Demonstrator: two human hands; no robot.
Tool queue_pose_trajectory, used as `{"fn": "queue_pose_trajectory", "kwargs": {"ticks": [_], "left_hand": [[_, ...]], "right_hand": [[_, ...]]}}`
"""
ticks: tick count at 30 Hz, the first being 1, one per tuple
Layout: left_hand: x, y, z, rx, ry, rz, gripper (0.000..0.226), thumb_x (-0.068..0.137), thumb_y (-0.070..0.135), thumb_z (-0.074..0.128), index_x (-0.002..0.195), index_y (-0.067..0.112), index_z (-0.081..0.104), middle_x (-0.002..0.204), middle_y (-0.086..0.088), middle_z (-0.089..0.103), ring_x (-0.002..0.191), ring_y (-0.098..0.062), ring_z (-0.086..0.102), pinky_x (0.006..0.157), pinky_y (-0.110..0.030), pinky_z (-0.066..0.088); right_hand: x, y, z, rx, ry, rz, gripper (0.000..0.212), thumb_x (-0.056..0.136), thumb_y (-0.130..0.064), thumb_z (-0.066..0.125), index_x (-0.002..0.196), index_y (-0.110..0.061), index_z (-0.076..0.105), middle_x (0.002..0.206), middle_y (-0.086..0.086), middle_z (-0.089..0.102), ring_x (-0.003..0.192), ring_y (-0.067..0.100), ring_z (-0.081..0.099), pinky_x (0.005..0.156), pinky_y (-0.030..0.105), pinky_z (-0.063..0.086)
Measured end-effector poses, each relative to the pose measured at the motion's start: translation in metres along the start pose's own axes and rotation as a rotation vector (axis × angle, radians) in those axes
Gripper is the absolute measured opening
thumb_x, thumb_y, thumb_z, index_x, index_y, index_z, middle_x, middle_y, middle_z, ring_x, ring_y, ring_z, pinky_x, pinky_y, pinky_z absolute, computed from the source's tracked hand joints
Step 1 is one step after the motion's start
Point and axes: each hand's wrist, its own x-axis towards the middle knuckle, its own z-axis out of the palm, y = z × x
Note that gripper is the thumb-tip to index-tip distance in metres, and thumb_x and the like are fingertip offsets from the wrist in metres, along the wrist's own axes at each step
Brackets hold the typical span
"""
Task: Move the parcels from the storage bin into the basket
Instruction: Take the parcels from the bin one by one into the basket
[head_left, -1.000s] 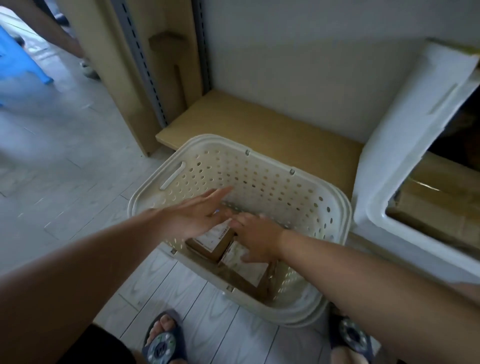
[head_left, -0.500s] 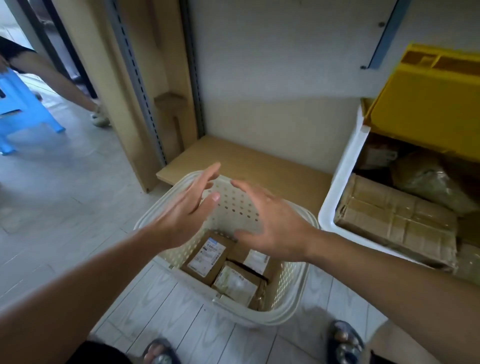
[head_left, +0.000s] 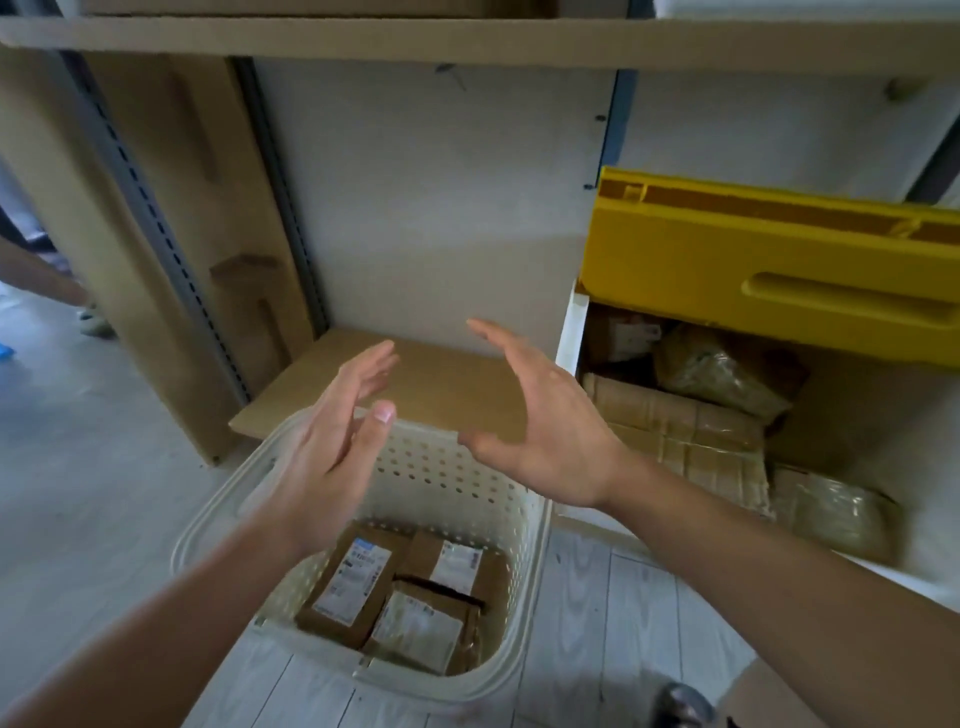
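Note:
A cream perforated basket (head_left: 431, 467) stands on the floor below me with three brown labelled parcels (head_left: 358, 587) lying flat in its bottom. My left hand (head_left: 332, 457) and my right hand (head_left: 540, 431) hover above the basket, palms facing each other, fingers straight, holding nothing. To the right, the white storage bin (head_left: 569, 338) holds several brown taped parcels (head_left: 680, 431) and plastic-wrapped ones. A yellow lid (head_left: 769, 270) rests tilted over the bin's back.
A low wooden shelf board (head_left: 431, 384) lies behind the basket, with a grey upright (head_left: 280, 192) to its left and another shelf overhead. A person's leg and shoe (head_left: 93, 322) show at far left on the pale plank floor.
Both hands have lifted out of the basket, empty, and moved up and toward the bin. My view has tilted up, showing the yellow lid and more of the bin.

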Motion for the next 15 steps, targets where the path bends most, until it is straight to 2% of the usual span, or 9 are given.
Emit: {"fn": "queue_pose_trajectory", "kwargs": {"ticks": [4,6,10,13,15], "left_hand": [[0.016,0.014,0.026,-0.002,-0.01,0.097,0.055,0.1,0.05,0.033,0.15,0.029,0.036,0.15,0.011,0.048,0.138,0.003,0.044,0.109,-0.019,0.036],[0.023,0.022,0.041,-0.01,-0.025,0.147,0.051,0.101,0.049,0.034,0.148,0.029,0.039,0.148,0.011,0.051,0.136,0.001,0.047,0.106,-0.016,0.038],[0.035,0.037,0.075,0.02,-0.045,0.253,0.044,0.104,0.038,0.039,0.145,0.024,0.046,0.138,0.012,0.057,0.127,0.003,0.052,0.1,-0.008,0.039],[0.045,0.05,0.102,-0.032,-0.082,0.3,0.043,0.103,0.035,0.04,0.142,0.018,0.05,0.135,0.009,0.06,0.127,-0.001,0.054,0.101,-0.014,0.043],[0.051,0.06,0.121,-0.093,-0.108,0.297,0.046,0.102,0.037,0.039,0.14,0.017,0.052,0.134,0.008,0.061,0.128,-0.002,0.055,0.099,-0.011,0.042]], "right_hand": [[-0.017,0.017,-0.03,-0.011,0.063,0.055,0.091,0.086,-0.031,0.075,0.16,-0.03,0.021,0.165,-0.011,0.028,0.149,0.006,0.027,0.117,0.023,0.027],[-0.025,0.024,-0.041,-0.039,0.094,0.073,0.09,0.086,-0.029,0.076,0.16,-0.027,0.023,0.164,-0.009,0.031,0.149,0.006,0.027,0.116,0.019,0.026],[-0.042,0.037,-0.06,-0.072,0.152,0.092,0.088,0.086,-0.03,0.078,0.158,-0.021,0.028,0.162,-0.008,0.034,0.146,0.003,0.029,0.109,0.0,0.017],[-0.057,0.045,-0.075,-0.07,0.179,0.114,0.088,0.087,-0.031,0.078,0.158,-0.02,0.027,0.162,-0.008,0.033,0.147,0.001,0.027,0.109,-0.001,0.015],[-0.068,0.052,-0.084,-0.071,0.201,0.138,0.088,0.088,-0.034,0.076,0.159,-0.022,0.027,0.163,-0.009,0.032,0.148,0.001,0.026,0.111,0.002,0.016]]}}
